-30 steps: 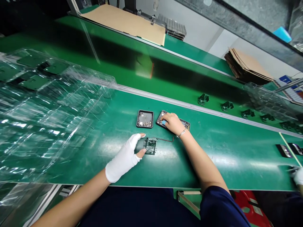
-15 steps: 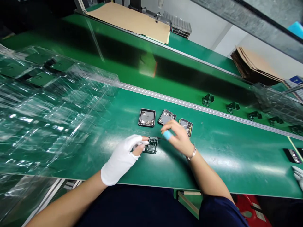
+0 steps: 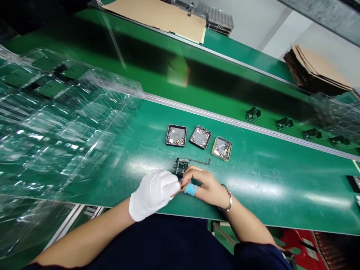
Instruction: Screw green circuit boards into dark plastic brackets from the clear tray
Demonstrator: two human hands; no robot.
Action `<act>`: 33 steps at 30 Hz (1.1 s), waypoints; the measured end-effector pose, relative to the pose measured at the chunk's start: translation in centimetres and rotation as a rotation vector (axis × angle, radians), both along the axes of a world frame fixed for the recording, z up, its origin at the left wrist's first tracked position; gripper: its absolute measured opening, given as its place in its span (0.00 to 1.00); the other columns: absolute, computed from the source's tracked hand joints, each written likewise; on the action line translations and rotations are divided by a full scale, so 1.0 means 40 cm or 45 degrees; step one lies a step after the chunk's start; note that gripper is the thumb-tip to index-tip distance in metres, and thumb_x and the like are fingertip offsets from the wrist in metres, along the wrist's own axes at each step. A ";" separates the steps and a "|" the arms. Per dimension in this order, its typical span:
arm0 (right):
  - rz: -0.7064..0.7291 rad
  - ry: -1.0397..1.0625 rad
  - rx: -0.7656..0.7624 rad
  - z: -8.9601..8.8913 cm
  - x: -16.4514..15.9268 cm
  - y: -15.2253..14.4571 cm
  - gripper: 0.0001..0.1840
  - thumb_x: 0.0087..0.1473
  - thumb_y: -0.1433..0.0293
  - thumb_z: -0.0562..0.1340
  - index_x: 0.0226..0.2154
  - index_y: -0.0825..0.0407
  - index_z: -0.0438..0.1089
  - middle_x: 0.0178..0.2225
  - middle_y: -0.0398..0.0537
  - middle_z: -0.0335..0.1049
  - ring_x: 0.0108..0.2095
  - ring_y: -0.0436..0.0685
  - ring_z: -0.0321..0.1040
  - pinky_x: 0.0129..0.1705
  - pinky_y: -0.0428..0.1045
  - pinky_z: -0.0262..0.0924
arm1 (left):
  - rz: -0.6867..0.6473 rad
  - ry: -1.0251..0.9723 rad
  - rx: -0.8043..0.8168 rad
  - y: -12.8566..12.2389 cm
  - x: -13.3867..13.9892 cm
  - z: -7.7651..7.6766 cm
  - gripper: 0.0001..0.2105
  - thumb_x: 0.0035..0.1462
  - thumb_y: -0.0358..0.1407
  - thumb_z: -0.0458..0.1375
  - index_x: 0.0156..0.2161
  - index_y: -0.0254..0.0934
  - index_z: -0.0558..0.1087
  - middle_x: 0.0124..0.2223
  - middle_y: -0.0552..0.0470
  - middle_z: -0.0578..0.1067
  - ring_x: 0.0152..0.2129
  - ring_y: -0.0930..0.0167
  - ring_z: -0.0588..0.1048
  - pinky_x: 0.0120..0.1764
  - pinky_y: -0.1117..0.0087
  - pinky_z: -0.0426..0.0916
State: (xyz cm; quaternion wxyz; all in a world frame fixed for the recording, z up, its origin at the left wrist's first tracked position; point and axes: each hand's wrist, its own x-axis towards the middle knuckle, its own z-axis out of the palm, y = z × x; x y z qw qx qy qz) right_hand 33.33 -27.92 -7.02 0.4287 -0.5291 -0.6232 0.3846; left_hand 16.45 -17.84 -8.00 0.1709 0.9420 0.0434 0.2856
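My left hand [image 3: 154, 193], in a white glove with bare fingertips, is closed in a pinch. The fingertips of my right hand [image 3: 206, 187] meet it, also pinched, with blue tape round one finger. Whatever lies between the fingertips is too small or hidden to make out. Just beyond them a small green circuit board assembly [image 3: 179, 167] rests on the table, its near edge partly covered by my hands. An L-shaped hex key [image 3: 201, 162] lies on the table beside the board, its bent end to the right.
Small trays of metal screws, a left tray [image 3: 176, 135], a middle tray [image 3: 200, 137] and a yellow-edged tray [image 3: 222, 149], stand behind the board. Clear plastic trays [image 3: 92, 108] cover the left side. Several board assemblies [image 3: 253, 113] sit past the metal rail [image 3: 191, 112].
My right hand has come down and left from beside the hex key to meet my left hand. My left hand has moved off the board toward me. The hex key now lies uncovered.
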 end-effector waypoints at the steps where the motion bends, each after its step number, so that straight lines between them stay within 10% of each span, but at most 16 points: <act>1: 0.050 0.026 -0.020 0.002 0.003 0.000 0.08 0.60 0.64 0.59 0.33 0.51 0.68 0.32 0.46 0.68 0.32 0.50 0.65 0.36 0.48 0.65 | -0.005 -0.008 0.000 -0.002 0.001 -0.001 0.17 0.58 0.25 0.47 0.19 0.37 0.63 0.17 0.56 0.65 0.15 0.74 0.62 0.21 0.71 0.53; 7: 0.134 0.038 -0.074 0.006 0.016 -0.003 0.10 0.61 0.63 0.57 0.32 0.51 0.66 0.32 0.46 0.70 0.33 0.51 0.68 0.37 0.48 0.65 | 0.000 0.069 -0.191 0.000 0.005 -0.017 0.16 0.62 0.35 0.47 0.23 0.37 0.67 0.23 0.53 0.71 0.20 0.72 0.69 0.26 0.70 0.63; 11: -0.060 -0.112 0.025 -0.007 0.028 -0.001 0.07 0.61 0.68 0.55 0.32 0.50 0.65 0.31 0.45 0.68 0.33 0.51 0.66 0.38 0.48 0.64 | 0.191 0.144 -0.444 0.025 0.013 -0.050 0.24 0.53 0.49 0.57 0.50 0.35 0.67 0.50 0.39 0.72 0.49 0.57 0.71 0.49 0.55 0.68; 17: -0.305 -0.508 0.207 -0.054 0.038 0.013 0.05 0.57 0.75 0.56 0.34 0.49 0.65 0.43 0.51 0.67 0.46 0.58 0.64 0.48 0.56 0.60 | 0.217 0.375 -0.793 0.029 0.041 -0.086 0.23 0.53 0.38 0.56 0.55 0.38 0.60 0.52 0.42 0.70 0.50 0.60 0.71 0.51 0.56 0.68; 27: -0.310 -0.776 0.261 -0.083 0.016 0.015 0.14 0.47 0.82 0.53 0.35 0.50 0.64 0.41 0.52 0.68 0.45 0.60 0.64 0.51 0.59 0.58 | 0.215 0.145 -0.137 0.006 0.042 -0.082 0.18 0.51 0.32 0.54 0.49 0.35 0.63 0.44 0.41 0.70 0.44 0.57 0.73 0.48 0.52 0.70; 33: -0.385 -0.739 0.172 -0.099 0.003 0.004 0.16 0.49 0.81 0.52 0.40 0.51 0.62 0.41 0.52 0.71 0.43 0.58 0.69 0.46 0.54 0.65 | 0.203 0.109 -0.216 0.006 0.033 -0.077 0.24 0.51 0.35 0.56 0.53 0.33 0.59 0.48 0.39 0.70 0.49 0.55 0.70 0.49 0.51 0.69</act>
